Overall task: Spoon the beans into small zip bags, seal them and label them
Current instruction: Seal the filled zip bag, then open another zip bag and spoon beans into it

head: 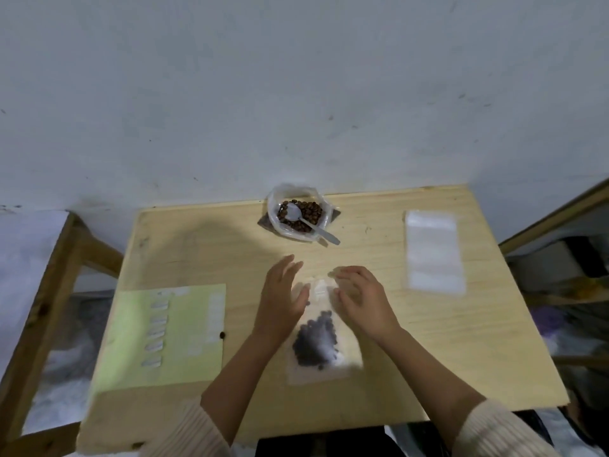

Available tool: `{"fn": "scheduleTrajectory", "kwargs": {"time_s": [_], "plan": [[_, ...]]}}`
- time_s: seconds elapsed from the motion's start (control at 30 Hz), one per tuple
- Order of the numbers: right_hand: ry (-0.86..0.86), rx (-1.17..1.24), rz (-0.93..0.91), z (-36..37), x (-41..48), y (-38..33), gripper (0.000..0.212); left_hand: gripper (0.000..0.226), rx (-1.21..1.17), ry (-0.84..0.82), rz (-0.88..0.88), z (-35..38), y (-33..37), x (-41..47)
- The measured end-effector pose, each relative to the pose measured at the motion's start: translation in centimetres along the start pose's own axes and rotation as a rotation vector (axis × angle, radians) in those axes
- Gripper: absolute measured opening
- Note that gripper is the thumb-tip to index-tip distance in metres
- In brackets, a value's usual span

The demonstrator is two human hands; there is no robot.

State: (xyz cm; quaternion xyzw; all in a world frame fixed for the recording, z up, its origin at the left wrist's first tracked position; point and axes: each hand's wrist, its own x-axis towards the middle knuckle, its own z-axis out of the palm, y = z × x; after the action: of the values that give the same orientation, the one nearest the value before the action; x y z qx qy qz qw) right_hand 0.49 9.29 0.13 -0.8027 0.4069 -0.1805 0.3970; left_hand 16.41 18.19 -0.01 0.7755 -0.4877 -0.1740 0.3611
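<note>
Probably a plain room at home: a bare scuffed wall (296, 94), a small wooden table (445, 341), wooden racks beside it.

The labels (155, 334) on the green sheet (131, 341) are too blurred to read.

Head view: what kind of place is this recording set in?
Probably a plain room at home, used as a makeshift packing spot: a small wooden table against a bare, scuffed wall, with wooden furniture frames close on both sides.
</note>
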Motion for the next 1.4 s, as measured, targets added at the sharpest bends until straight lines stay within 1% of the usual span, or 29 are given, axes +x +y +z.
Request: {"fn": "scheduleTrajectory", "kwargs": {"time_s": [0.1,0.17,0.2,0.27,0.33,0.43,0.5,0.57,0.63,0.7,0.77,0.83,0.93,1.1,1.17,1.23,1.33,1.4], "plan": [[0.168,0.05,-0.058,-4.3,1.1,0.7,0.018,0.034,-0.049,0.197,0.127,0.3,4.9,3.2],[0.257,0.053,-0.061,-7.6,2.0,1.8,0.012,0.031,-0.065,0.255,0.204,1.5,8.3,5.5],[0.286,0.051,-0.048,-9.2,2.4,2.6,0.011,0.031,-0.071,0.25,0.217,2.4,9.9,6.6],[0.322,0.045,0.006,-12.2,3.1,4.6,0.013,0.033,-0.099,0.184,0.195,4.7,12.8,8.3],[0.307,0.015,0.106,-14.7,3.5,7.0,0.018,0.04,-0.1,0.085,0.143,7.6,14.8,9.0],[0.204,-0.052,0.286,-17.5,3.5,10.3,0.031,0.058,-0.018,-0.067,0.089,12.5,15.6,8.6],[0.133,-0.089,0.351,-18.6,3.2,11.9,0.037,0.057,0.023,-0.165,0.031,15.1,15.5,8.2],[0.072,-0.131,0.367,-19.2,3.1,13.0,0.036,0.056,0.021,-0.245,-0.069,17.0,15.1,8.1],[0.041,-0.142,0.355,-19.4,3.0,13.6,0.031,0.062,0.014,-0.3,-0.151,18.3,14.5,8.3],[0.038,-0.115,0.343,-19.3,3.1,14.0,0.027,0.063,0.009,-0.323,-0.175,19.3,14.2,8.5],[0.041,-0.069,0.339,-19.1,3.3,14.1,0.029,0.063,0.013,-0.336,-0.199,19.7,14.4,8.4],[0.046,-0.038,0.347,-18.8,3.6,14.2,0.034,0.06,0.006,-0.315,-0.204,20.0,14.5,8.4],[0.089,0.006,0.369,-18.4,4.0,14.3,0.037,0.055,-0.023,-0.242,-0.196,20.1,14.9,8.4],[0.227,0.086,0.368,-18.1,4.1,14.4,0.037,0.044,-0.094,-0.062,-0.165,19.8,15.7,8.6],[0.296,0.139,0.379,-18.1,4.3,14.3,0.033,0.04,-0.163,0.025,-0.19,19.7,16.0,9.0],[0.366,0.238,0.408,-18.3,4.5,14.1,0.026,0.038,-0.237,0.082,-0.231,19.5,16.3,9.4],[0.426,0.422,0.471,-18.6,5.0,13.9,0.019,0.039,-0.325,0.107,-0.279,19.4,16.2,9.8],[0.418,0.426,0.489,-18.4,5.3,14.0,0.014,0.041,-0.342,0.095,-0.288,19.3,16.2,9.9]]}}
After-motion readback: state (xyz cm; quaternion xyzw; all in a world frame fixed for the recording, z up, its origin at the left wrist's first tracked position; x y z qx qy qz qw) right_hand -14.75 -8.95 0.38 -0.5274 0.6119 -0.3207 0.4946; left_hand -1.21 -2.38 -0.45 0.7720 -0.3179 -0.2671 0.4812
